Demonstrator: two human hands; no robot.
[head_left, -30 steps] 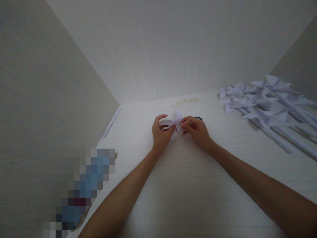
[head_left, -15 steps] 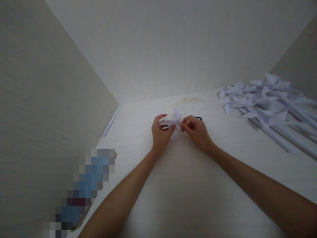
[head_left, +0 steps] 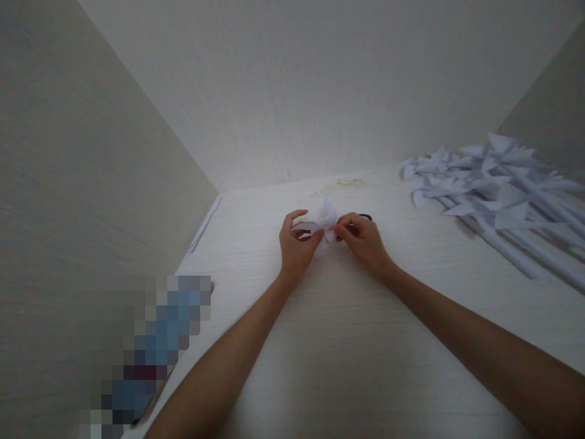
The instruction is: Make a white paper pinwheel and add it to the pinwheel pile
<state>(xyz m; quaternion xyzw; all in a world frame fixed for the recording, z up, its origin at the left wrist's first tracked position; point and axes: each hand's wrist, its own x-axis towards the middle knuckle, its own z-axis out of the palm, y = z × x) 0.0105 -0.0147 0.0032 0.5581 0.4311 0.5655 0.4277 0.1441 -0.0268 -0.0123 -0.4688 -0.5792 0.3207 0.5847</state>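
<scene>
A white paper pinwheel (head_left: 327,213) is held between both hands, just above the white tabletop. My left hand (head_left: 298,244) grips it from the left, thumb pressed near its centre and the index finger raised and curved. From the other side, my right hand (head_left: 361,239) is closed in a pinch at the pinwheel's right edge near its middle. Whether anything small sits between those right fingertips is hidden. Partly covered by the right hand is a dark curved thing (head_left: 367,216), of which only an arc shows.
Several white paper pinwheels (head_left: 496,177) with rolled paper sticks (head_left: 516,250) lie piled at the right. A thin white paper strip or roll (head_left: 203,224) lies along the left wall. Walls enclose the white table (head_left: 347,329) at the back and sides. A pixelated area covers the lower left.
Both hands stay almost in place on the pinwheel. Its upright blade has shifted slightly to the right, and the right fingertips have moved a little with it.
</scene>
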